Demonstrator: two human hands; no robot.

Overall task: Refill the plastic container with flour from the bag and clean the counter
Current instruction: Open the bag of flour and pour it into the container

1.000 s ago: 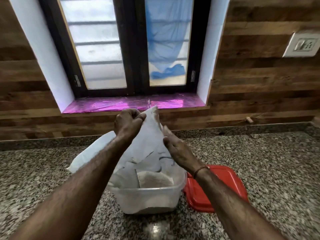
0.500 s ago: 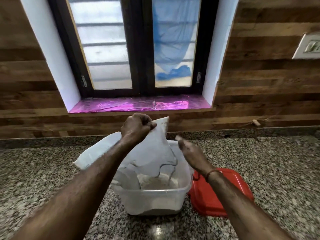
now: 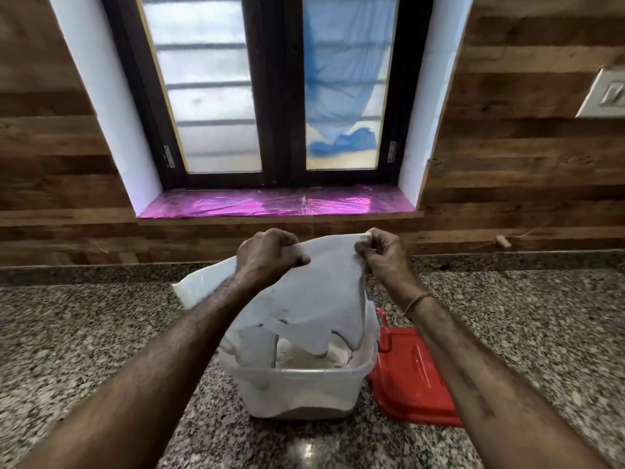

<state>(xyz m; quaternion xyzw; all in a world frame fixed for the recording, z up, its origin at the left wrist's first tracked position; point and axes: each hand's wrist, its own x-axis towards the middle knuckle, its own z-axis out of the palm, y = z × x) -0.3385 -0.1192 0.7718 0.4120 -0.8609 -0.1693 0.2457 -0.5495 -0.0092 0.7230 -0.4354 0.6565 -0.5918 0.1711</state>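
Observation:
A white flour bag hangs upside down over a translucent plastic container on the granite counter. The bag's open mouth droops into the container, where pale flour lies. My left hand grips the bag's upper edge in a fist. At the bag's top right corner, my right hand pinches the material. Both hands hold the bag up above the container.
A red lid lies flat on the counter just right of the container. Behind runs a wooden wall with a window and a pink sill. A wall socket sits at the far right.
My right hand, which had let go and hung free beside the bag, has risen and taken the bag's top right corner. The bag is now held higher and spread between both hands.

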